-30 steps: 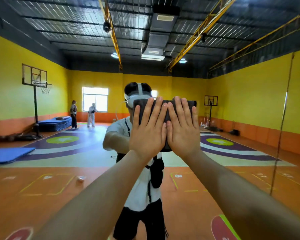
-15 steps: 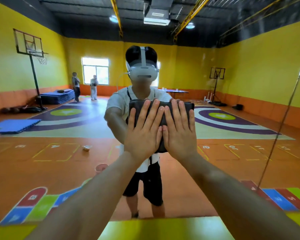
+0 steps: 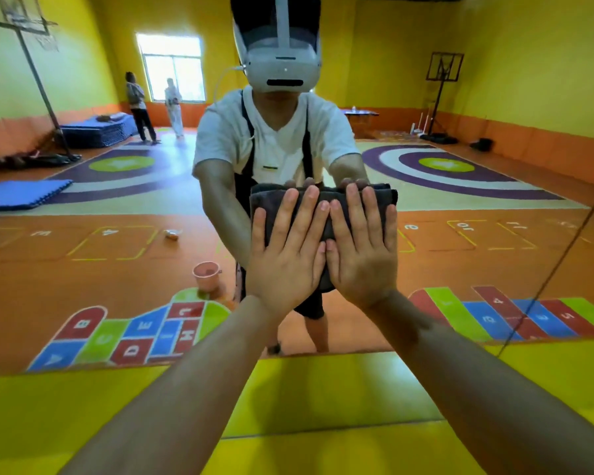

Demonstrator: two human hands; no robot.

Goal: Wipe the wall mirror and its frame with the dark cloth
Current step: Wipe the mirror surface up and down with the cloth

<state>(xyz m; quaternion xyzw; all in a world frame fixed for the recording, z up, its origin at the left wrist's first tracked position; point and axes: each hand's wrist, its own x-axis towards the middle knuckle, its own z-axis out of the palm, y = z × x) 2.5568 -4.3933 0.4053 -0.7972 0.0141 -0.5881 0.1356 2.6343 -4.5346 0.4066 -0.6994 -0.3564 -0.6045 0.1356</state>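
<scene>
Charcoal fabric, the dark cloth [image 3: 271, 204], is seen in the head view folded into a thick pad and pressed flat against the glass of the wall mirror [image 3: 460, 241], at about chest height on the reflected figure. It is pinned there by both hands at once. The left hand [image 3: 285, 265] and the right hand [image 3: 360, 258] are laid side by side on it, palms to the glass, fingers straight and pointing upward. Nothing is gripped or pinched; the cloth is held only by flat pressure. The two hands touch along their inner edges.

The pad's long axis runs left to right, across both palms, with a little cloth showing beyond each outer edge and above the fingertips. Neither hand is the nearer one: the cloth lies directly beneath both, so any stroke would be carried by the two together.

The mirror's bottom edge is met below the wrists by yellow padding [image 3: 323, 389]. A thin dark line [image 3: 563, 255] slants down the glass well to the right, on the right hand's side; whether it is frame or a panel joint cannot be told. The glass under the hands appears to be the part in work, with the frame judged not yet reached. A pink bucket [image 3: 206, 275] is reflected on the floor.
</scene>
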